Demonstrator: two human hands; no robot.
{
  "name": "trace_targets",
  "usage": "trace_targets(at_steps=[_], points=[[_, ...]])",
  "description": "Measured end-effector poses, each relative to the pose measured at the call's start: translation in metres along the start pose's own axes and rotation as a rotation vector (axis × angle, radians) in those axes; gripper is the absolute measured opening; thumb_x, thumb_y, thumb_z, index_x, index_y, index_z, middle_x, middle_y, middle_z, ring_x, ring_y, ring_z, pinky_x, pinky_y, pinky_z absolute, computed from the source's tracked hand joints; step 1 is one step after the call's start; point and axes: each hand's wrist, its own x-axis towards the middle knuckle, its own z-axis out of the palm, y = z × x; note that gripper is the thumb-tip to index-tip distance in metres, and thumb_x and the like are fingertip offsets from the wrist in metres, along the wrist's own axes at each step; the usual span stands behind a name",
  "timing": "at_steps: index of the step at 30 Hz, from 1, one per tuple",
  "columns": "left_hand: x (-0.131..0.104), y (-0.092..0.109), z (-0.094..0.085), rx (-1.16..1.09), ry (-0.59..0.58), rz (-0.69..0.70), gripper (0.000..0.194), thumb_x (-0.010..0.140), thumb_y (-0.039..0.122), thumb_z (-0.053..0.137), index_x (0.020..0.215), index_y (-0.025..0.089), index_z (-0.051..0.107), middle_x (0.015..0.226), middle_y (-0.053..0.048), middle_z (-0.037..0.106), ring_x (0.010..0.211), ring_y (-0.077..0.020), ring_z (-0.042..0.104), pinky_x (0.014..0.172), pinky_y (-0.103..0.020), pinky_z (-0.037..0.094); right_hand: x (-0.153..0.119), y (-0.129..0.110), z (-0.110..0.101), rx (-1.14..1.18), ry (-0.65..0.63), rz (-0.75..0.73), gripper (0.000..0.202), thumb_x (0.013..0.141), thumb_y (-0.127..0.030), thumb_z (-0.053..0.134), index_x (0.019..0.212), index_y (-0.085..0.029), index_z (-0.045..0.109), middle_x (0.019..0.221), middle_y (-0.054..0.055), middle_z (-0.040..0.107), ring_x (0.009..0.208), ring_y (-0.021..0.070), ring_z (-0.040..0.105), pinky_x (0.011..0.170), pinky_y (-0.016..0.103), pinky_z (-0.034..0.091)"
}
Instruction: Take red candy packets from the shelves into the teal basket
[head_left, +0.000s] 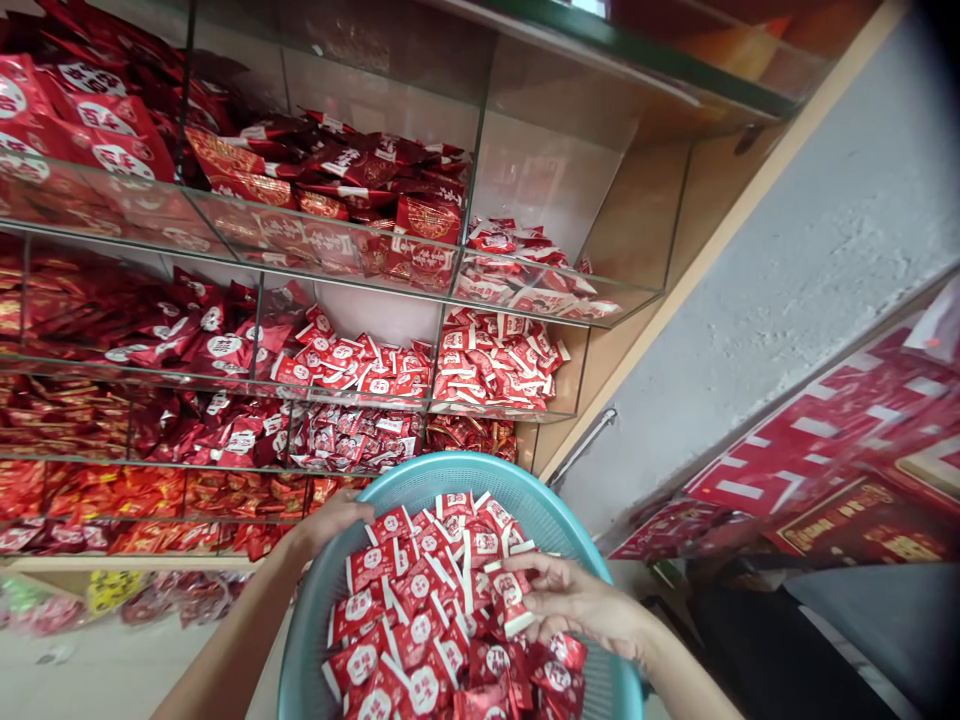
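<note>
A teal plastic basket (559, 497) is in front of me, filled with small red-and-white wrapped candy packets (424, 585). My left hand (334, 520) grips the basket's rim at the left, its fingertips curled over the edge. Inside the basket, toward its right side, my right hand (570, 598) holds one red candy packet (508, 592) between thumb and fingers, just over the others. Darker red packets (499, 662) lie at the near end of the pile.
Glass-fronted shelves (352, 275) hold several sorts of red packets in divided compartments. Similar small packets fill a right-hand compartment (495, 360). A grey wall (750, 270) rises at the right, with red printed sheets (825, 430) and a dark chair-like object (757, 640) below.
</note>
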Motion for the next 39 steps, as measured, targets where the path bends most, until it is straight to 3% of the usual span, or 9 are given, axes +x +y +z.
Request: trace_targets(at_steps=[7,14,17,23,28,31,34,37,39], points=[[-0.001,0.003,0.001,-0.010,0.009,-0.022,0.010,0.050,0.023,0.053,0.055,0.015,0.053,0.041,0.002,0.049,0.038,-0.0126,0.044,0.039,-0.022,0.032,0.006,-0.008,0.002,-0.039,0.045,-0.135,0.056,0.069,-0.038,0.067,0.119,-0.023,0.047,0.083,0.002,0.061,0.069,0.0135,0.062,0.068,0.030,0.048],[-0.002,0.003,0.001,0.008,0.023,-0.004,0.010,0.050,0.023,0.053,0.056,0.015,0.053,0.041,0.002,0.049,0.039,-0.0127,0.045,0.040,-0.022,0.033,0.033,0.022,0.009,0.005,-0.046,-0.005,0.081,0.063,-0.035,0.072,0.131,-0.020,0.031,0.072,0.000,0.061,0.069,0.0178,0.065,0.067,0.030,0.050],[-0.001,0.002,0.001,0.007,0.013,-0.003,0.010,0.051,0.023,0.052,0.057,0.015,0.053,0.042,0.002,0.049,0.039,-0.0125,0.045,0.040,-0.022,0.033,0.030,0.023,0.005,-0.003,-0.047,0.014,0.094,0.063,-0.035,0.073,0.137,-0.020,0.017,0.069,0.000,0.062,0.068,0.0183,0.065,0.065,0.029,0.050],[0.000,0.000,0.000,0.013,0.003,0.001,0.011,0.052,0.024,0.053,0.057,0.015,0.054,0.043,0.002,0.050,0.039,-0.0129,0.045,0.040,-0.022,0.034,0.015,0.019,0.006,-0.015,-0.062,0.046,0.086,0.060,-0.035,0.074,0.131,-0.018,0.029,0.068,0.001,0.062,0.064,0.0166,0.064,0.060,0.026,0.049],[-0.001,0.000,0.000,0.022,0.015,-0.005,0.010,0.051,0.024,0.054,0.055,0.015,0.054,0.043,0.002,0.050,0.039,-0.0128,0.045,0.039,-0.022,0.033,0.011,0.013,0.001,-0.076,0.041,-0.049,0.090,0.062,-0.040,0.072,0.134,-0.019,0.022,0.069,-0.001,0.060,0.061,0.0156,0.063,0.055,0.024,0.048],[-0.001,0.000,0.000,0.004,0.007,0.009,0.011,0.053,0.024,0.054,0.057,0.014,0.055,0.044,0.001,0.051,0.039,-0.0125,0.045,0.040,-0.022,0.033,0.014,0.011,-0.004,-0.194,0.118,-0.104,0.092,0.066,-0.046,0.066,0.136,-0.018,0.012,0.067,-0.001,0.060,0.058,0.0163,0.063,0.051,0.025,0.047],[-0.002,0.000,0.001,-0.001,0.002,0.018,0.011,0.053,0.024,0.053,0.058,0.014,0.055,0.044,0.001,0.052,0.040,-0.0126,0.046,0.041,-0.022,0.034,0.018,0.016,-0.006,-0.434,0.207,0.003,0.084,0.074,-0.045,0.055,0.137,-0.016,0.008,0.054,-0.003,0.058,0.045,0.0165,0.058,0.041,0.024,0.041],[-0.003,0.002,0.002,0.009,0.015,0.009,0.010,0.051,0.023,0.053,0.056,0.014,0.054,0.042,0.002,0.050,0.039,-0.0125,0.044,0.040,-0.022,0.033,0.018,0.017,-0.006,-0.782,0.368,0.043,0.065,0.077,-0.034,0.051,0.134,-0.019,0.025,0.051,-0.002,0.058,0.042,0.0162,0.055,0.046,0.026,0.040],[-0.003,0.003,0.002,0.010,0.017,0.000,0.010,0.051,0.023,0.054,0.055,0.014,0.053,0.042,0.002,0.049,0.039,-0.0125,0.044,0.040,-0.023,0.033,0.015,0.012,-0.004,-1.009,0.467,-0.012,0.053,0.074,-0.031,0.054,0.125,-0.022,0.041,0.067,0.003,0.064,0.060,0.0195,0.061,0.058,0.028,0.042]])
